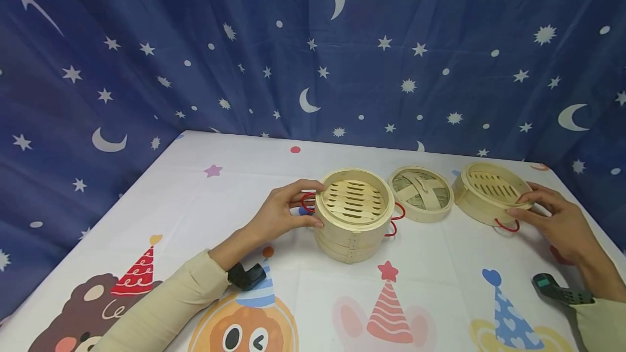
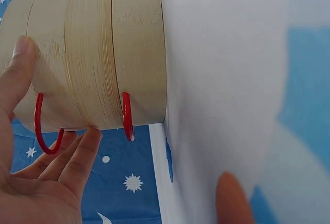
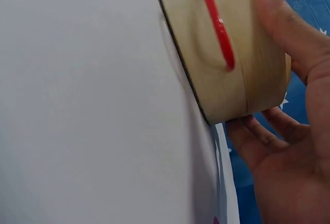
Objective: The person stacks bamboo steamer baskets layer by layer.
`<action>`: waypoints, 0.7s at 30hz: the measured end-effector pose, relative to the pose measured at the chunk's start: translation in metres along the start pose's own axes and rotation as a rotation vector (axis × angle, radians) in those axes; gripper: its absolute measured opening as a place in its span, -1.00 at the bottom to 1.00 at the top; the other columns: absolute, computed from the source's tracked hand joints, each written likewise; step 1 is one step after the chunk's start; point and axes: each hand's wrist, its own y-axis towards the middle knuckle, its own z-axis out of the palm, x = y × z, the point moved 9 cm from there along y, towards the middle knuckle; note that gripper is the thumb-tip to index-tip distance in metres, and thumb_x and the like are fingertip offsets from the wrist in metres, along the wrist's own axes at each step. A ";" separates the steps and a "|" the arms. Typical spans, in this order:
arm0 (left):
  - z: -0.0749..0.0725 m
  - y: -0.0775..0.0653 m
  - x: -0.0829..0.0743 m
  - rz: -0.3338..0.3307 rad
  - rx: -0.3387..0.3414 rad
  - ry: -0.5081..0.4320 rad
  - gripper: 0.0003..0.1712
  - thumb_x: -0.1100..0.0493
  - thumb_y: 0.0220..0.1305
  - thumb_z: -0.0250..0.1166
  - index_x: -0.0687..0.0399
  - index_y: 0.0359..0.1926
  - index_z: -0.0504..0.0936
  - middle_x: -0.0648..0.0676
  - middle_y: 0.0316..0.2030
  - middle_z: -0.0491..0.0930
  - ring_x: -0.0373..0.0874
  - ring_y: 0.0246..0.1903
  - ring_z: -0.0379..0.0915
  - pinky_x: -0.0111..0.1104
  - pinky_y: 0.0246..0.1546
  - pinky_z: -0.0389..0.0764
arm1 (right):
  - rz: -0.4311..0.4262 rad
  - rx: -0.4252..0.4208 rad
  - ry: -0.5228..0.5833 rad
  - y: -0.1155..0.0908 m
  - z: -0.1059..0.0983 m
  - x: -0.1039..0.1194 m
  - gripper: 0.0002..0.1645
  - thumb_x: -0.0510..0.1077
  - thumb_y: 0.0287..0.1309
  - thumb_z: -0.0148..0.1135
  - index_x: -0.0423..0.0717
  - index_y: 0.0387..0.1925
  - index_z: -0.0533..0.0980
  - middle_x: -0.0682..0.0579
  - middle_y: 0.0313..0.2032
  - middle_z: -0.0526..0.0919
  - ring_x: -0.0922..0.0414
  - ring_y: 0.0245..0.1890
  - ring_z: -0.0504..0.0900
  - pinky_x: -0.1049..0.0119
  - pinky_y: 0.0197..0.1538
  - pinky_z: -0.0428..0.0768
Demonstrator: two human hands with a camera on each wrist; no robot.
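Two bamboo steamer baskets [image 1: 350,240] with red side handles stand stacked on the table. My left hand [image 1: 283,208] grips the upper basket at its left side, thumb in front and fingers farther back; the left wrist view shows this thumb [image 2: 20,69] against the pale wall. A separate bamboo steamer basket [image 1: 476,208] with a slatted base is at the right. My right hand [image 1: 559,219] holds it by its right side. In the right wrist view, the thumb lies on its wall [image 3: 221,95] and the fingers reach around the far side.
A round bamboo lid [image 1: 423,215] with a woven top lies between the stack and the right basket. The white tablecloth [image 1: 235,194] has printed cartoon animals and party hats. Behind it hangs a blue curtain [image 1: 274,91] with moons and stars.
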 end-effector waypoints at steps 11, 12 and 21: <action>0.000 0.000 0.004 -0.021 -0.002 -0.020 -0.26 0.51 -0.17 0.48 0.37 0.13 0.44 0.32 0.11 0.46 0.17 0.03 0.51 -0.12 0.01 0.57 | -0.011 -0.069 0.005 0.000 -0.014 0.009 -0.53 0.04 0.20 0.29 -0.17 0.00 0.43 0.14 0.43 0.09 -0.08 0.42 0.00 -0.07 0.41 -0.01; 0.000 0.000 0.004 -0.022 -0.001 -0.020 -0.26 0.50 -0.17 0.48 0.38 0.13 0.44 0.33 0.11 0.46 0.17 0.03 0.51 -0.12 0.01 0.57 | -0.007 -0.074 0.004 -0.001 -0.016 0.012 -0.53 0.04 0.21 0.28 -0.16 0.01 0.43 0.17 0.43 0.07 -0.06 0.43 -0.01 -0.03 0.42 0.00; 0.000 0.000 0.004 -0.027 -0.002 -0.020 -0.27 0.50 -0.16 0.48 0.36 0.13 0.44 0.31 0.11 0.47 0.16 0.03 0.51 -0.11 0.01 0.57 | 0.005 -0.089 0.018 -0.003 -0.023 0.040 -0.63 0.00 0.22 0.27 -0.11 -0.04 0.46 0.26 0.43 0.03 0.10 0.43 0.00 0.56 0.25 0.18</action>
